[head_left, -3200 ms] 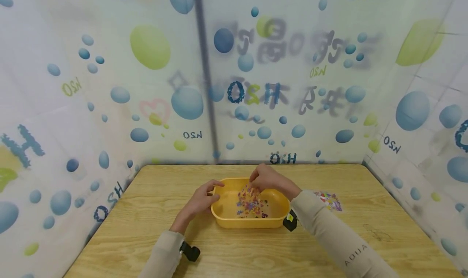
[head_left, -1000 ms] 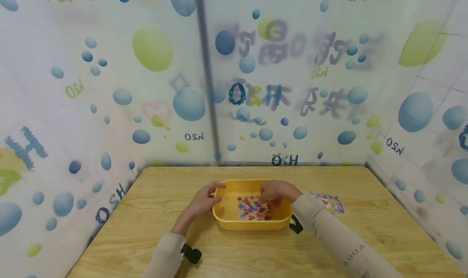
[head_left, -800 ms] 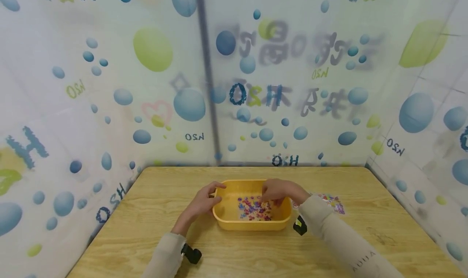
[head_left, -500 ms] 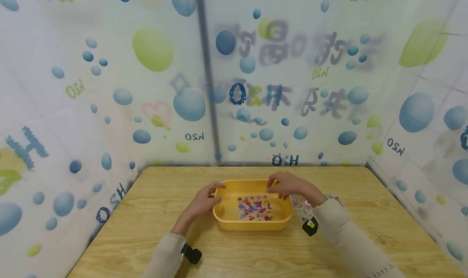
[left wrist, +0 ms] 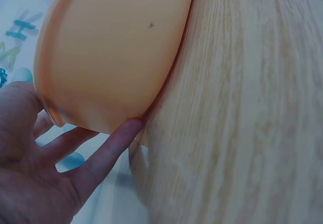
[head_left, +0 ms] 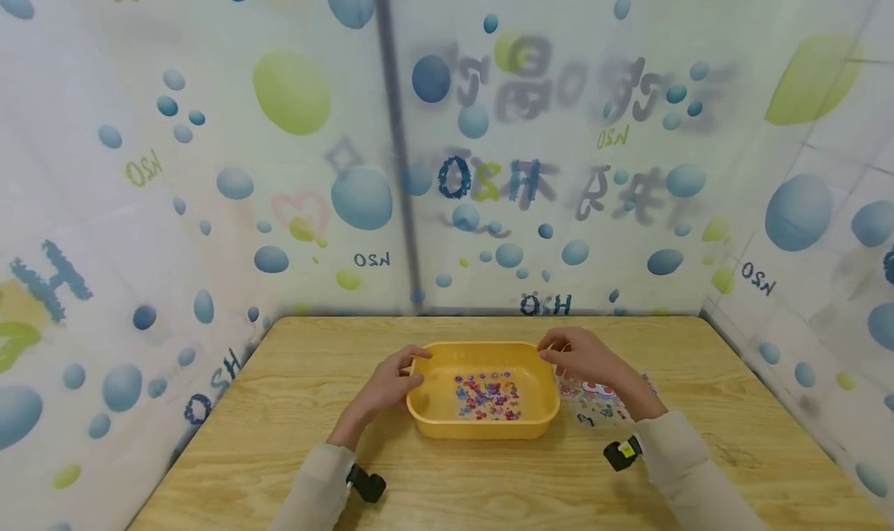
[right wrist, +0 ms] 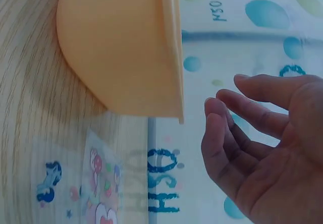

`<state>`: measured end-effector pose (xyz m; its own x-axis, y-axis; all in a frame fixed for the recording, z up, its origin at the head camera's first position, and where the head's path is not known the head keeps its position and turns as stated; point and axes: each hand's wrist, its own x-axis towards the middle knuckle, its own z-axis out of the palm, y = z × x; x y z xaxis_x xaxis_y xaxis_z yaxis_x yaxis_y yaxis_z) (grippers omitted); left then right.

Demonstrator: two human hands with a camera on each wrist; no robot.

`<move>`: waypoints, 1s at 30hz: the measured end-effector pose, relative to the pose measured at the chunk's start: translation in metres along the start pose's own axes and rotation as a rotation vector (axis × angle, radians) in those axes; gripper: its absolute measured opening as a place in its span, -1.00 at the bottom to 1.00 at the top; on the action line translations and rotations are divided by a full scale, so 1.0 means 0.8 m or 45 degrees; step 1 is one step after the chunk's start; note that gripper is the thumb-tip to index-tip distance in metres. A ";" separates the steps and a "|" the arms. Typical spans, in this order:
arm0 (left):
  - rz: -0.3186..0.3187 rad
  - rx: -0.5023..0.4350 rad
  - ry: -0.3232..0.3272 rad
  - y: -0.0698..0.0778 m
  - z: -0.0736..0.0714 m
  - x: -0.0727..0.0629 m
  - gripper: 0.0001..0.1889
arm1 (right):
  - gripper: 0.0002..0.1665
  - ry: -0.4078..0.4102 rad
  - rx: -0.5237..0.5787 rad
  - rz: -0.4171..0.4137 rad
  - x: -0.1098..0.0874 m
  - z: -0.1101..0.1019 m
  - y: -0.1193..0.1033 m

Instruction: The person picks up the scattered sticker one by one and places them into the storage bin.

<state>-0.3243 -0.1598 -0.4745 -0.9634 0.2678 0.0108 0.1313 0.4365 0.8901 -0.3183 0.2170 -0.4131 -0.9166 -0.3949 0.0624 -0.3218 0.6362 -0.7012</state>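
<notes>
A yellow plastic basin (head_left: 482, 430) stands on the wooden table. On its floor, a rectangular patch of small colourful stickers (head_left: 489, 400) lies flat, with a row of round ones along its far side. My left hand (head_left: 384, 383) grips the basin's left end. In the left wrist view its thumb goes over the rim while other fingers touch the outer wall. My right hand (head_left: 583, 358) hovers at the basin's far right corner, over the sticker sheets. The right wrist view shows its fingers (right wrist: 214, 133) loosely bent, apart from the basin, holding nothing.
Clear, brightly printed sticker sheets (head_left: 597, 391) lie right of the basin, partly hidden by the right forearm. A bubble-patterned curtain (head_left: 475, 205) encloses the table (head_left: 335, 345) at the back and sides. Each wrist wears a black camera.
Earlier my right hand held up the colourful sticker patch, then worked inside the basin. The patch now lies flat, and the hand has lifted out to the right. My left hand stays put.
</notes>
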 end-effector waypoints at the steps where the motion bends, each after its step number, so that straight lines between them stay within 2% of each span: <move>1: 0.001 -0.005 -0.001 0.000 0.000 0.000 -0.60 | -0.68 0.021 0.010 0.006 -0.003 -0.002 0.003; 7: 0.000 -0.005 0.004 -0.003 0.000 0.001 -0.60 | -0.65 0.115 0.083 -0.009 -0.021 -0.013 0.026; 12: 0.015 0.003 -0.001 -0.002 -0.001 0.001 -0.60 | -0.64 0.182 0.078 0.045 -0.032 -0.019 0.052; 16: 0.015 0.005 -0.011 -0.002 -0.001 0.000 -0.60 | -0.67 0.240 -0.001 0.124 -0.040 -0.021 0.065; 20: 0.019 -0.003 -0.013 -0.002 -0.001 -0.001 -0.60 | -0.65 0.246 -0.085 0.187 -0.047 -0.023 0.077; 27: 0.013 -0.010 -0.013 -0.001 -0.001 0.000 -0.60 | -0.57 0.236 -0.198 0.208 -0.055 -0.031 0.104; 30: 0.014 -0.007 -0.013 0.000 -0.001 -0.001 -0.60 | -0.59 0.244 -0.307 0.187 -0.058 -0.035 0.113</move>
<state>-0.3242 -0.1608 -0.4745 -0.9595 0.2814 0.0162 0.1408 0.4288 0.8924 -0.3116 0.3109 -0.4595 -0.9779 -0.1699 0.1218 -0.2087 0.8245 -0.5259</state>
